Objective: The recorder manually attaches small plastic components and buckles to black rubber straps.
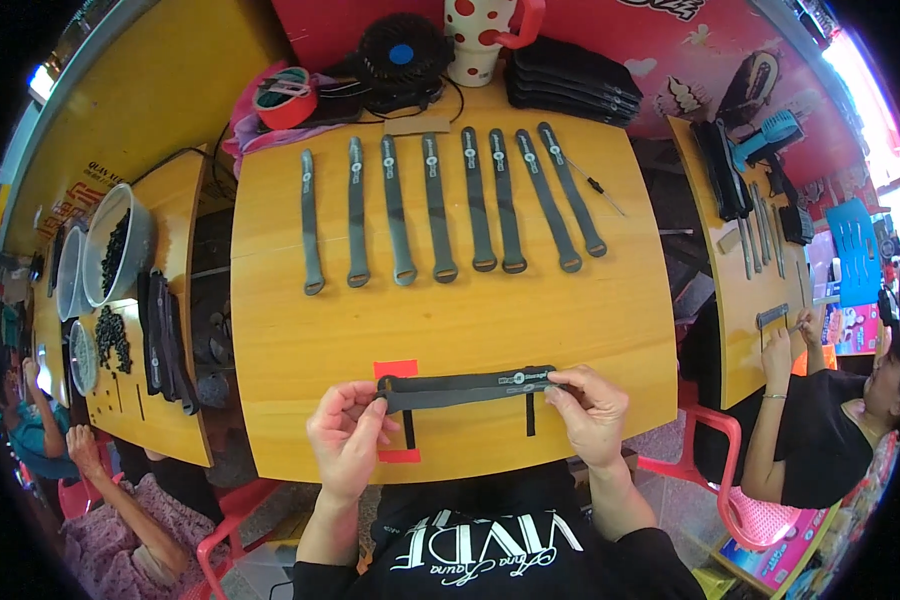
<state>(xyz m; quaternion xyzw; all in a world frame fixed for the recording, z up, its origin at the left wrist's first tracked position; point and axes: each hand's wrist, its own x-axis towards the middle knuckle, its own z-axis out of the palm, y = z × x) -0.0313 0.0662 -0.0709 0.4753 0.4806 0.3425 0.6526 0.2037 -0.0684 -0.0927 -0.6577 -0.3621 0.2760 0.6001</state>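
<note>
Over the yellow table (360, 325), both hands (343, 437) pinch dark strips (460, 391) by opposite ends, eight straps (438, 215) beyond.

Charcoal straps (460, 394), yellow table (310, 335), red-dotted tumbler (466, 60)

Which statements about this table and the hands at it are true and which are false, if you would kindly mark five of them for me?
1. The left hand and the right hand both hold the dark strapping. True.
2. The thin tool lies at the left end of the row of straps. False: the thin tool lies at the right end.
3. Eight straps are laid out on the table beyond the hands. True.
4. The black fan stands between the hands and the straps. False: the black fan is beyond the straps, at the far side.
5. The red-dotted cup has a red handle. True.
</note>
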